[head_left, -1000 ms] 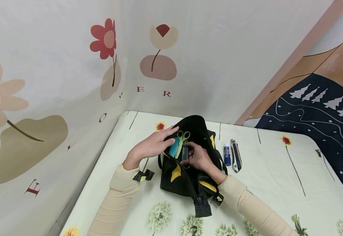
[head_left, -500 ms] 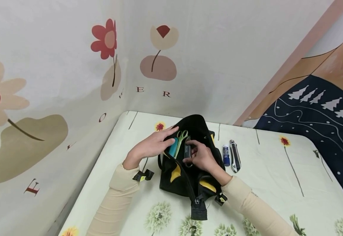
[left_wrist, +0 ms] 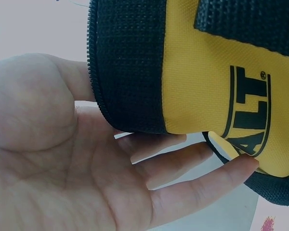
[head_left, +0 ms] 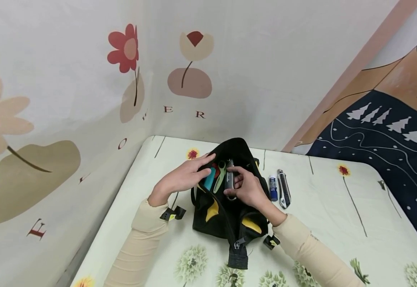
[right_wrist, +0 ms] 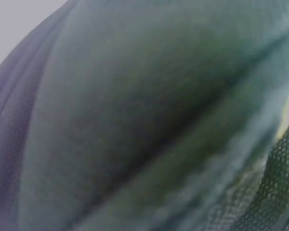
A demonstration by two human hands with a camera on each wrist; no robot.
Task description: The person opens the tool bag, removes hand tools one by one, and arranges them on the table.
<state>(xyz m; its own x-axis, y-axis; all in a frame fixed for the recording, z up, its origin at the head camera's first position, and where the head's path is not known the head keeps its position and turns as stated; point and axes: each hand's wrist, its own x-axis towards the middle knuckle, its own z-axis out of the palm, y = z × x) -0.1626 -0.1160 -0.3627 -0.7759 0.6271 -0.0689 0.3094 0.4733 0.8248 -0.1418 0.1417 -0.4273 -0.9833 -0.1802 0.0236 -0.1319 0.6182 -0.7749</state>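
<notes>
A black and yellow tool bag (head_left: 202,223) stands unzipped on the table. My left hand (head_left: 180,177) holds its left rim; in the left wrist view the thumb passes behind the zip edge and the nearly straight fingers (left_wrist: 197,195) lie along the outside, by the yellow panel (left_wrist: 202,86). Inside the bag mouth, my right hand (head_left: 248,188) grips a dark grey oblong item (head_left: 229,180) between thumb and fingers; its kind I cannot tell. Green-handled scissors (head_left: 220,179), a teal item (head_left: 210,180) and something red (head_left: 216,170) lie beside it. Blurred dark bag fabric (right_wrist: 125,96) fills the right wrist view.
Right of the bag, a blue and white glue stick (head_left: 273,188) lies beside a utility knife (head_left: 284,189). The bag's zip end flap (head_left: 238,261) hangs toward me. Printed cloth walls (head_left: 201,119) rise behind and left of the flower-patterned table (head_left: 323,207).
My right hand has shifted slightly right, and more of the dark grey item shows. The scissors lean differently, and the red thing has come into sight. My left hand stays at the rim.
</notes>
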